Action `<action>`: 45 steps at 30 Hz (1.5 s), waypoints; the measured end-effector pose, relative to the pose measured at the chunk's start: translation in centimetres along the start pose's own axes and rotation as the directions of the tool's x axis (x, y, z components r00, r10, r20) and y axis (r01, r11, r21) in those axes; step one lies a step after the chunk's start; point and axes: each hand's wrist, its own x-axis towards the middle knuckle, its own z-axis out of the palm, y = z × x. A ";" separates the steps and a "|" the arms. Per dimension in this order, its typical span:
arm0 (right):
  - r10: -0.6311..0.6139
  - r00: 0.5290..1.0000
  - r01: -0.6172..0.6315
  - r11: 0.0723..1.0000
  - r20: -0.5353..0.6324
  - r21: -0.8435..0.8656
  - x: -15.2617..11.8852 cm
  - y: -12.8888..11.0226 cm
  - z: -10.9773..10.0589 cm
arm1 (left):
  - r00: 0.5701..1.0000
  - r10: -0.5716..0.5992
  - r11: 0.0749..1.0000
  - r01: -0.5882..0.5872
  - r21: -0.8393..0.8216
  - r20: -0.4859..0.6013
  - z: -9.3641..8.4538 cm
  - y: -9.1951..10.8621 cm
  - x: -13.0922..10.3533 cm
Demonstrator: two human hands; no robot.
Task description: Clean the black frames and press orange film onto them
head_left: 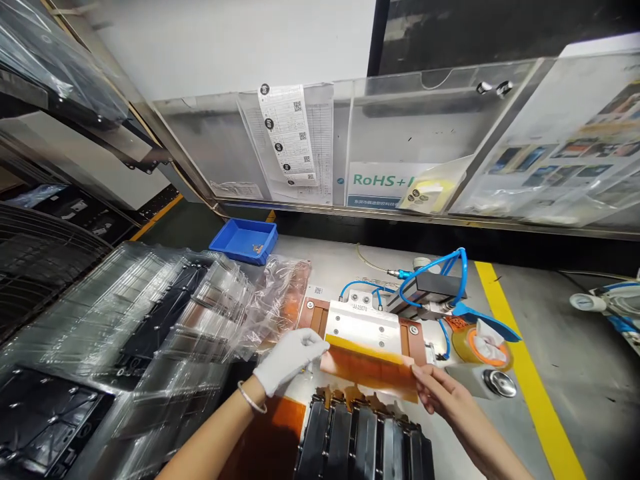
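A translucent amber film sheet point(370, 370) is stretched between my two hands. My left hand point(290, 360), in a white glove, pinches its left edge. Bare, my right hand point(435, 390) grips the right edge between thumb and fingers. Just behind the sheet sits a metal fixture point(360, 320) with brown end blocks and blue air hoses. Below the sheet, a row of black moulded parts point(365, 440) stands near the front edge. To their left lies a flat orange-brown sheet point(277, 430), partly hidden by my left forearm.
Clear plastic trays point(200, 347) with black parts fill the left side. Behind them are a blue bin point(245, 240) and a crumpled clear bag point(277, 300). Tape rolls point(470, 347) and a metal-topped bottle point(500, 383) stand at right, beside a yellow floor-type stripe point(530, 380).
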 end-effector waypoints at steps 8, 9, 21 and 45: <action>0.084 0.996 -0.085 0.993 -0.021 -0.078 5.3 -0.7 -0.2 | 0.999 -0.038 0.991 0.041 0.128 -0.025 -0.4 1.3 5.5; 0.096 0.995 -0.097 0.992 -0.024 -0.082 5.6 -0.7 -0.1 | 0.999 -0.040 0.988 0.045 0.147 -0.036 -0.4 1.3 5.8; 0.124 0.991 -0.129 0.976 -0.042 -0.176 7.0 -1.5 -0.3 | 0.991 -0.082 0.976 0.102 0.192 -0.109 -0.3 1.4 6.4; -0.398 0.917 0.235 0.605 -0.033 -0.761 2.8 2.4 -7.9 | 0.985 -0.109 0.987 0.123 0.101 -0.134 -0.2 1.4 5.5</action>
